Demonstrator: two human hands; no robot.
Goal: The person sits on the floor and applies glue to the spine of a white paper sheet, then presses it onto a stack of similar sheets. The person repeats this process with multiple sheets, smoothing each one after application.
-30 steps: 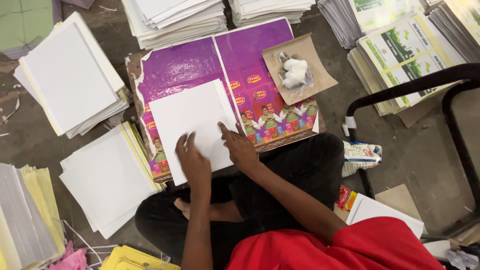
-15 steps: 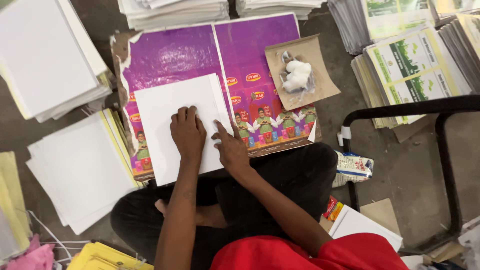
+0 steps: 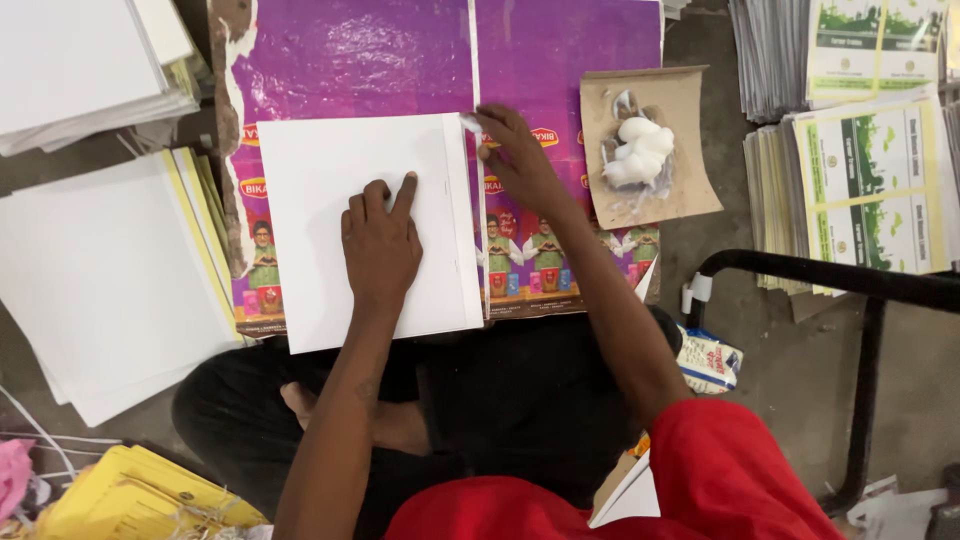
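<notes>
White stacks crowd the left, glue card right; purple sheet ahead lies open.

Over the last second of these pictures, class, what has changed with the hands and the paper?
The right hand moved from the white sheet up to its top right corner. The left hand stayed pressed flat on the sheet, which still lies on the purple board.

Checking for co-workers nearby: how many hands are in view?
2, both the person's own. The left hand presses flat on the white sheet; the right hand touches the sheet's top right corner. Others may be out of frame.
</notes>
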